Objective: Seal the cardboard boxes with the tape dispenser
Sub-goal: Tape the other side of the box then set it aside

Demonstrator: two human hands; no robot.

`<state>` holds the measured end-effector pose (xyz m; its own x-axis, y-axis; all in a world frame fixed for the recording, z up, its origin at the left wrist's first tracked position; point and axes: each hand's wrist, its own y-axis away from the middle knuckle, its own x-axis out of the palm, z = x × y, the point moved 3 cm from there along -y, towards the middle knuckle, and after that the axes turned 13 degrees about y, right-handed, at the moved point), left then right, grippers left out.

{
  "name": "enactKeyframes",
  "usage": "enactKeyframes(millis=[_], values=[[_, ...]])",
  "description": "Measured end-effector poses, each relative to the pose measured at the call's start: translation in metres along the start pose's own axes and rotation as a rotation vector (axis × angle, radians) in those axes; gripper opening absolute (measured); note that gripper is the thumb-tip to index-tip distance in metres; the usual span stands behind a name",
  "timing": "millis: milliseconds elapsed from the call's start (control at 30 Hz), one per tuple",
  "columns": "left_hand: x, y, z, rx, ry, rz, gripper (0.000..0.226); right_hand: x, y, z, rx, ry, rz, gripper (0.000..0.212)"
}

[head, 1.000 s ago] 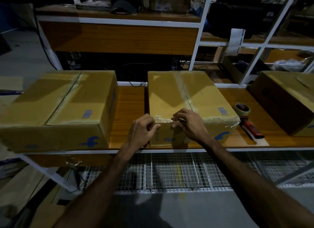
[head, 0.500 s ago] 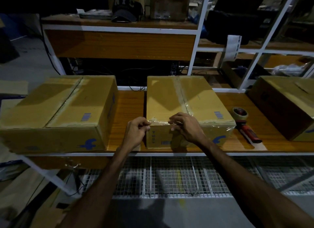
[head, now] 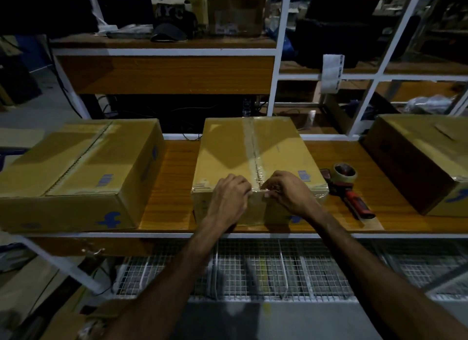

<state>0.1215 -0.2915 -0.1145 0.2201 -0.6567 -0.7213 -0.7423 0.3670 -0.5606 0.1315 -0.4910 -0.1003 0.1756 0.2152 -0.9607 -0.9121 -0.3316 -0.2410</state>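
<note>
We see the middle box (head: 255, 162) on the wooden bench (head: 172, 188), clear tape along its top seam and over the front edge. Left hand (head: 229, 200) and right hand (head: 288, 195) sit on that front edge, fingers curled and pressing the tape; a real pinch we cannot tell. Tape dispenser (head: 348, 185) lies just right of it, untouched. Blue logo on the left box (head: 76, 167); cap (head: 174, 23) reads "NYC".
</note>
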Motion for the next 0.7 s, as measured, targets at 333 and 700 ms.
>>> enactKeyframes(millis=[333,700], values=[[0.015,0.011,0.006,-0.078,0.082,-0.170,0.012,-0.013,0.040,-0.099,0.020,0.047,-0.084,0.031],[0.024,0.013,0.005,-0.204,0.149,-0.252,0.016,-0.008,0.072,-0.155,0.094,-0.200,-0.139,0.024]])
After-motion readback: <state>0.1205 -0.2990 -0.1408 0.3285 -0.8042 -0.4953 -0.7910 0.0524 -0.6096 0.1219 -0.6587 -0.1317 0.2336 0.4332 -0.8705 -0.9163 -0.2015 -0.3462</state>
